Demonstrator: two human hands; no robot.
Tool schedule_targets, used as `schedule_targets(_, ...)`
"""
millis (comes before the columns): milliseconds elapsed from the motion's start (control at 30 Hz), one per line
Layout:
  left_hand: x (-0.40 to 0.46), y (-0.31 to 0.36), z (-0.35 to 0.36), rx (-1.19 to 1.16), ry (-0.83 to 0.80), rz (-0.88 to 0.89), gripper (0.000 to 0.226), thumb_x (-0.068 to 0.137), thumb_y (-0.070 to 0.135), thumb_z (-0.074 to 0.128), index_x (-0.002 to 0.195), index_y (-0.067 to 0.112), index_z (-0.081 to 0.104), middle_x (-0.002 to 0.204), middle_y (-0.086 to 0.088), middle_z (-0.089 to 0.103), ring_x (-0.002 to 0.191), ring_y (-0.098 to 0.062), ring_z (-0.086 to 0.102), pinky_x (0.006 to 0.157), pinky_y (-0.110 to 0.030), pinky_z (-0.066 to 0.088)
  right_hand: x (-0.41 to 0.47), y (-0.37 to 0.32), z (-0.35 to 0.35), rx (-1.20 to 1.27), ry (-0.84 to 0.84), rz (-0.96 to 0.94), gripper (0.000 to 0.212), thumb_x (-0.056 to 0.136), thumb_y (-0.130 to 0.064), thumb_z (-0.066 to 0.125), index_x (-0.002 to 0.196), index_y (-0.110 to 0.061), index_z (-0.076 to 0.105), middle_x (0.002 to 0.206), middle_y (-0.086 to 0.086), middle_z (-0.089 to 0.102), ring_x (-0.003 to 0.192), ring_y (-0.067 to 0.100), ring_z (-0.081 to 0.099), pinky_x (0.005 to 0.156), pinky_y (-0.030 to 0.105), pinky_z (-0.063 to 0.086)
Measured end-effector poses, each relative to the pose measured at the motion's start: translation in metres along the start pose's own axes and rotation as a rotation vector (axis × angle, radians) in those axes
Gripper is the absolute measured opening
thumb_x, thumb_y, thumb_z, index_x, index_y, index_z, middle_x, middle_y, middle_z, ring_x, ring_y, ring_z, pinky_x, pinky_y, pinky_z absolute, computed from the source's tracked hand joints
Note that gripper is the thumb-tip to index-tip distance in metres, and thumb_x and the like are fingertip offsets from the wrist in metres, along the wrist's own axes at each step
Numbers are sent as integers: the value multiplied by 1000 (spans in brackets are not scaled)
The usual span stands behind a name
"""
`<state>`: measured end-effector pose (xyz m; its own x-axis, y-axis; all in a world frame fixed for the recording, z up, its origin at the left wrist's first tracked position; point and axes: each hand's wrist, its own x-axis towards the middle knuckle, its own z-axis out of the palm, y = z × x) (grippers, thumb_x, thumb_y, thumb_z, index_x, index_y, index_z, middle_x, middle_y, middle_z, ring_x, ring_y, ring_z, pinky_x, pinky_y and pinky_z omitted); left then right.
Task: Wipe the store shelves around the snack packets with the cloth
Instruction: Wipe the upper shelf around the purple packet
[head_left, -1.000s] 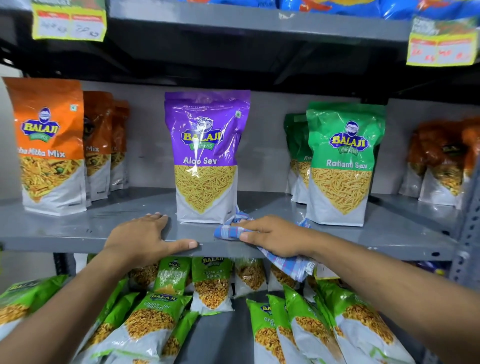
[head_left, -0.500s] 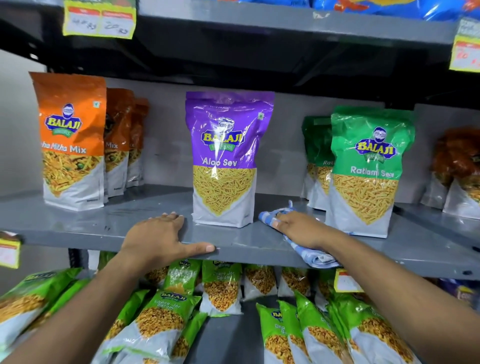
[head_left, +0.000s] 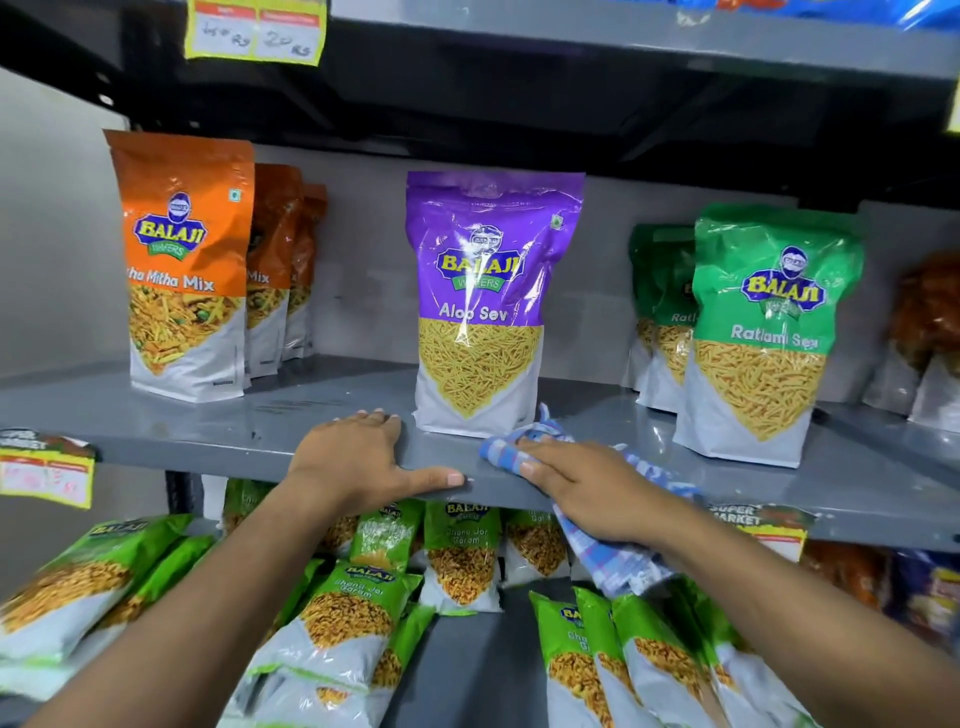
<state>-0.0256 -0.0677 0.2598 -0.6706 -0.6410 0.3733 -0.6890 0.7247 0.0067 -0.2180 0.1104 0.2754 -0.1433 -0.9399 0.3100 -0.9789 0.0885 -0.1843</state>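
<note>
Head view
Shelf: a grey metal shelf (head_left: 249, 431) is running across the middle, with snack packets standing on it.
Left hand: the left hand (head_left: 353, 462) is lying flat on the front part of the shelf, fingers spread wide, thumb lying along the front edge. Its grip is apart and holding nothing.
Right hand: the right hand (head_left: 582, 488) is pressing down flat on the cloth. The fingers are stretched out on top of it, not curled round it.
Cloth: the blue and white checked cloth (head_left: 618, 566) is lying under the right hand at the front of the shelf. One end is poking out by the purple packet and the other end is hanging down over the shelf edge.
Purple packet: the purple packet (head_left: 488, 301) is standing up straight, just behind both hands, and the cloth is touching its bottom right corner.
Orange packet: the orange packet (head_left: 187, 265) is standing far to the left, with more orange ones lined up behind it.
Green packet: the green packet (head_left: 769, 332) is standing to the right of the cloth, a little apart from it.
Lower shelf: small green packets (head_left: 358, 613) are lying in piles under the arms.
Price tag: a yellow price tag (head_left: 257, 28) is hanging from the shelf above.
</note>
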Motion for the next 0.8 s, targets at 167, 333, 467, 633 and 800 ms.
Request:
schedule_targets(167,-4,-1,-3,-12,-19,8,123,48,106,16,128,20,52,141,-2,52,128,-22,47,101,-42,42,4,-18,-9,411,-62,60,31,98,-38,44,110,-21,66,112,-6,67,103,8,57,98,27,46)
schedule_targets(333,-3,-4,-2,-29,14,35,114,51,105,19,117,20,56,131,-2,57,120,-22,52,97,-42,43,-4,6,-23,560,248,277,34,99,-34,42,99,-12,67,104,13,70,96,22,62,76,22,46)
schedule_targets(467,-1,-6,2,-21,46,49,111,51,105,18,111,20,57,124,-1,60,115,-22,54,94,-41,44,-1,9,-3,193,182,263,47,98,-47,33,106,-12,63,105,8,67,100,28,60,80,33,43)
schedule_targets(633,4,-9,9,-12,71,54,112,50,106,17,111,21,58,120,-1,61,112,-22,55,91,-41,45,6,-22,17,-160,176,107,38,100,-43,29,115,-22,56,117,6,65,106,31,58,84,41,48)
schedule_targets(800,1,-9,7,-37,117,82,105,50,106,15,97,22,57,109,-1,62,104,-22,58,82,-39,46,-1,-51,17,111,187,89,36,100,-39,36,89,-16,62,88,8,68,88,28,60,78,39,47)
